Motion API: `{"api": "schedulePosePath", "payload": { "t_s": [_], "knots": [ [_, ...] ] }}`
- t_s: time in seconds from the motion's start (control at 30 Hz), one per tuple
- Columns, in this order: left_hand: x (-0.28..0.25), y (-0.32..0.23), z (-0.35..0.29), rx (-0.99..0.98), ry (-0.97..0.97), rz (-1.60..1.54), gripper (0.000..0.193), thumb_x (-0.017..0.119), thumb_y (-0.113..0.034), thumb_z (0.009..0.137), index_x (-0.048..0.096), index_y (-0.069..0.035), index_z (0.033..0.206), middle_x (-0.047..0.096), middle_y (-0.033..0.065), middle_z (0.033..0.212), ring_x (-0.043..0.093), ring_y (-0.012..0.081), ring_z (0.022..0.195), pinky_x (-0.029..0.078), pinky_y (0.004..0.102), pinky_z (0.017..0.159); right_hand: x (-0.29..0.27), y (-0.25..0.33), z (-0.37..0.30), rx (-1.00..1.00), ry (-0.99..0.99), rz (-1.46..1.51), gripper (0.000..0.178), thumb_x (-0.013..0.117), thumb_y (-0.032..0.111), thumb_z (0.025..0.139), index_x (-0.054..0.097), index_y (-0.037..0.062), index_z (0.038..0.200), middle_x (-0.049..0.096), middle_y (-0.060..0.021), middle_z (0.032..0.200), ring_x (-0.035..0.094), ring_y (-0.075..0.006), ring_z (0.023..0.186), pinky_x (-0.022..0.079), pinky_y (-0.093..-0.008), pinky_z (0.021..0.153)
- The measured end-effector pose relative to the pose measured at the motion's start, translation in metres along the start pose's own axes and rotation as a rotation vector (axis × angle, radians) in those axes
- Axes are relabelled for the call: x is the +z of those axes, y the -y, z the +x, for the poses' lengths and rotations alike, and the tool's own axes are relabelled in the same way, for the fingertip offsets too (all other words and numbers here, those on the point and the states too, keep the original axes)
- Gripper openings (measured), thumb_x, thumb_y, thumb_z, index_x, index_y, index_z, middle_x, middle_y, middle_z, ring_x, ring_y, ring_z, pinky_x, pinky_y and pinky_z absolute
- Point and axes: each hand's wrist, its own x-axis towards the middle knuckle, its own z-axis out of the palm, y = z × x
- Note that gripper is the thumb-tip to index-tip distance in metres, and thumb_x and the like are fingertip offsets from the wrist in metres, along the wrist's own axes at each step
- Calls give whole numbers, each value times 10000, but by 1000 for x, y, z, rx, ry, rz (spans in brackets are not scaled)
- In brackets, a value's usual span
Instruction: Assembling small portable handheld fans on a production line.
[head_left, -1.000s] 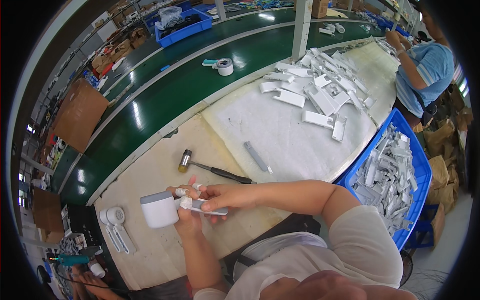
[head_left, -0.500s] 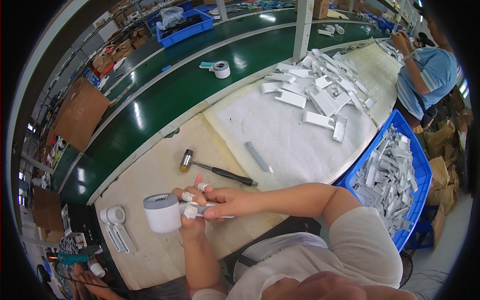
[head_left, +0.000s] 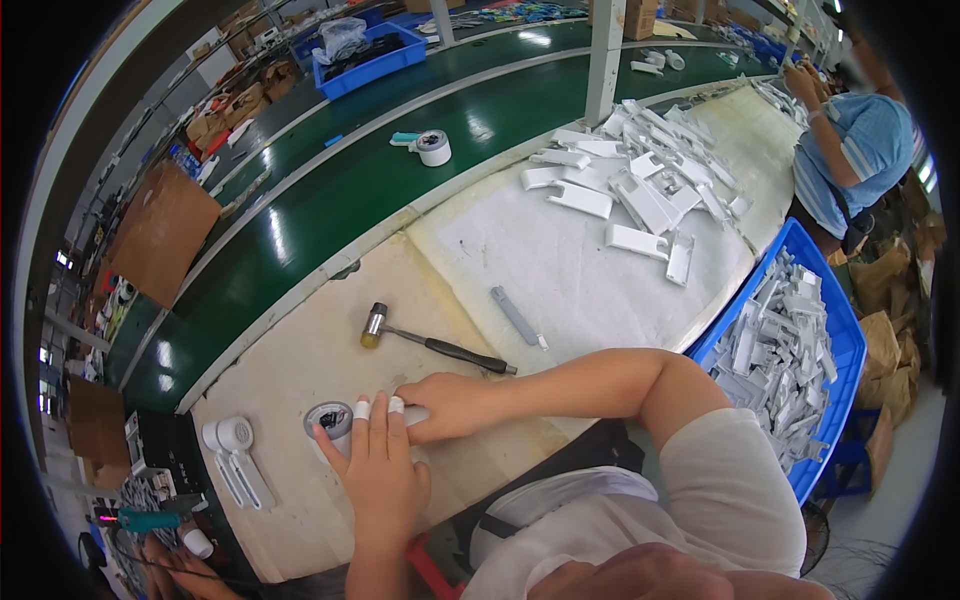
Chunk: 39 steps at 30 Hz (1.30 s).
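A white handheld device with a round grey-rimmed head [head_left: 328,418] lies on the worktable, its open top showing dark parts inside. My left hand [head_left: 385,485] rests across the neck and handle, fingers stretched out flat, white tape on some fingertips. Closed round the handle's far end is my right hand [head_left: 445,405]; a bit of grey handle shows by its fingers. Beyond the hands lies a two-faced mallet [head_left: 435,343] with a black grip. A slim grey strip [head_left: 515,316] is farther right.
Finished-looking white devices [head_left: 236,455] lie at left. White casings [head_left: 640,185] are heaped at back right; a blue bin [head_left: 835,370] of grey-white parts stands at right. Behind runs a green conveyor [head_left: 300,215] carrying another device [head_left: 432,148]. Co-workers' hands show at lower left and upper right.
The device has gone from tilted between both hands to lying on the table. My left hand moved from under the handle to on top, fingers straightened. The conveyor's device slid slightly left.
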Motion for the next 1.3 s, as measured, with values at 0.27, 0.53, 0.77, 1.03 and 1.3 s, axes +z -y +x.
{"api": "schedulePosePath", "payload": {
  "t_s": [0.27, 0.53, 0.77, 1.03, 1.3],
  "knots": [
    [36, 31, -12, -50, 184, -160, 446, 610, -104, 653, 520, 71, 1053, 582, 191, 978, 565, 324, 909, 348, 448, 959, 4, 17, 6, -57, 186, -258, 438, 587, 370, 723, 536, -18, 920, 609, -224, 793, 587, -393, 765, 463, -438, 698],
    [28, 17, -7, -232, 321, -285, 296, 614, -107, 677, 574, 24, 940, 603, 228, 805, 585, 398, 740, 474, 433, 658, 6, -3, 13, -91, 359, -193, 505, 603, 414, 715, 564, -38, 936, 614, -230, 820, 592, -382, 785, 464, -418, 721],
    [23, 28, -27, -416, 364, -361, 217, 638, -137, 673, 589, -12, 843, 606, 218, 764, 594, 390, 727, 472, 444, 649, -2, -3, 5, -55, 324, -154, 614, 597, 552, 735, 575, -43, 882, 603, -233, 809, 584, -367, 782, 452, -402, 695],
    [7, 26, -73, -509, 462, -481, 256, 659, -228, 697, 605, -26, 846, 612, 214, 761, 597, 381, 731, 479, 439, 662, 37, 11, -2, -76, 354, -137, 528, 585, 565, 738, 601, 39, 773, 606, -181, 713, 588, -366, 695, 455, -423, 623],
    [-5, 49, -146, -860, 451, -541, 309, 617, -257, 662, 622, 12, 813, 613, 226, 735, 603, 378, 713, 485, 417, 669, -16, 28, -7, -144, 193, -360, 383, 637, 263, 771, 564, 18, 1056, 577, -172, 1019, 567, -312, 921, 446, -385, 814]
  ]
}}
